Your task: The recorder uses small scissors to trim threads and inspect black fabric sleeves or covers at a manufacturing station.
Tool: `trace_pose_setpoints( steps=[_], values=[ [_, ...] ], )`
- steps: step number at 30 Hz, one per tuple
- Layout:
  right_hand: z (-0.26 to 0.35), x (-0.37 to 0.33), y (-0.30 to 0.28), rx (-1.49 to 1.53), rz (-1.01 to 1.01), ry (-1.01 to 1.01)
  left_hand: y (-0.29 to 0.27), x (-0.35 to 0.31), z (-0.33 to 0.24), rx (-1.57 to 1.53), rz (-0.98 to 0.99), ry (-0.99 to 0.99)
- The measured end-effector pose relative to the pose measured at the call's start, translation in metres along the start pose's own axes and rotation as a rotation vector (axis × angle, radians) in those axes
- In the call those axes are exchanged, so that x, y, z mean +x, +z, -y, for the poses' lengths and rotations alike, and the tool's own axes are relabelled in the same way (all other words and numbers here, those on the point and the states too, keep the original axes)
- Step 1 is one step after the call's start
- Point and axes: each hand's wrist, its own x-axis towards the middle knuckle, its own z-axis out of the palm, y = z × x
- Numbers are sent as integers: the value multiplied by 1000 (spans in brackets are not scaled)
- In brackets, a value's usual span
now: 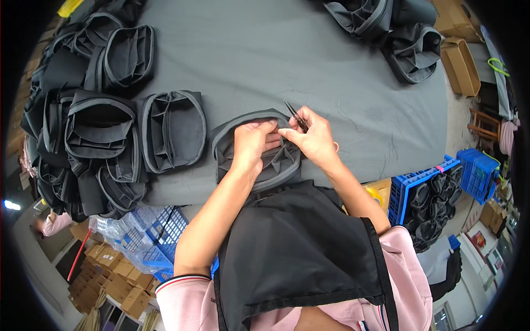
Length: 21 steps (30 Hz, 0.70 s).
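Observation:
A black fabric pouch [238, 119] with grey-bound edges and inner dividers lies open at the near edge of the grey-covered table, right in front of me. My left hand [252, 144] reaches over its opening, fingers bent and gripping fabric near the inner rim. Small dark thread snips [296, 117] stick up out of my right hand [316, 138], which is closed around them. The thumb and fingers of that hand touch the pouch's right rim, close to my left fingertips. Whatever is pinched between the fingertips is too small to make out.
Beside the work stands a similar pouch [186, 129], with several more piled at the left [102, 127]. Others sit at the far right [414, 52]. Below the table's right edge, a blue crate [396, 201] holds pouches. Cardboard boxes [113, 276] are stacked at the lower left.

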Motion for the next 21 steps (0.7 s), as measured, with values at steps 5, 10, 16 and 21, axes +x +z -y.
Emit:
trace_pose_setpoints(
  steps=[5, 10, 16, 21],
  values=[
    [-2, -2, 6, 10, -140, -5, -3, -48, -21, 191, 35, 456],
    [-5, -6, 10, -16, -245, 8, 10, -53, -60, 529, -95, 826],
    [-10, 0, 19, -149, -355, -179, 1, -43, -26, 1486, 0, 548],
    [-13, 0, 9, 25, -258, -156, 9, -22, -41, 1484, 200, 342]
  ],
)
